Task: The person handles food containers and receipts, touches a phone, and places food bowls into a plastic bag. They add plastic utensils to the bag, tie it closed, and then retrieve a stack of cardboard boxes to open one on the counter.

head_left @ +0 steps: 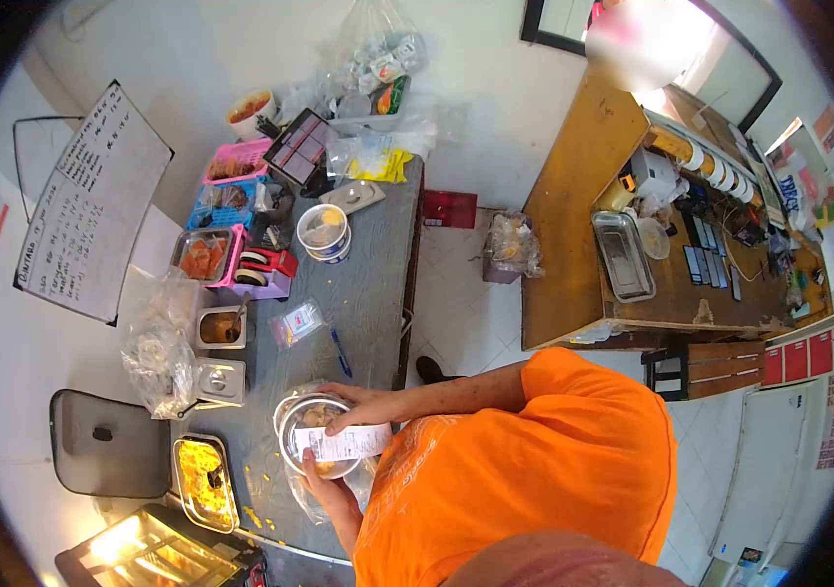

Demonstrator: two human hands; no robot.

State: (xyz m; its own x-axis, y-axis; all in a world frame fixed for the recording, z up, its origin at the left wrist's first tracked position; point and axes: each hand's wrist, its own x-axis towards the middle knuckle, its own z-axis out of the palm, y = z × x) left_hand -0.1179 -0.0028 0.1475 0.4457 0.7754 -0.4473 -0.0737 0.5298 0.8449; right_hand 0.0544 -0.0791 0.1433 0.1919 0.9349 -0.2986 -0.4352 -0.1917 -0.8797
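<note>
A round white food bowl (290, 437) with pieces of food under what looks like a clear lid is between my hands at the counter's front. My right hand (363, 404) curls over its far rim, thumb pressing a printed receipt (347, 442) laid across the top. My left hand (332, 489) grips the near side, its thumb against the receipt's edge. Crumpled clear plastic bag (304, 499) lies around and beneath the bowl. Fingers under the bowl are hidden. Above my right hand are a blue pen (341, 352) and a small clear packet (297, 324).
On the grey counter (368, 284) stand a yellow food tray (204, 481), a metal sauce container (222, 328), a tape dispenser (265, 269), white tubs (324, 232) and a tablet (301, 147). A lit warmer (148, 553) sits at lower left. Behind is a wooden desk (574, 225).
</note>
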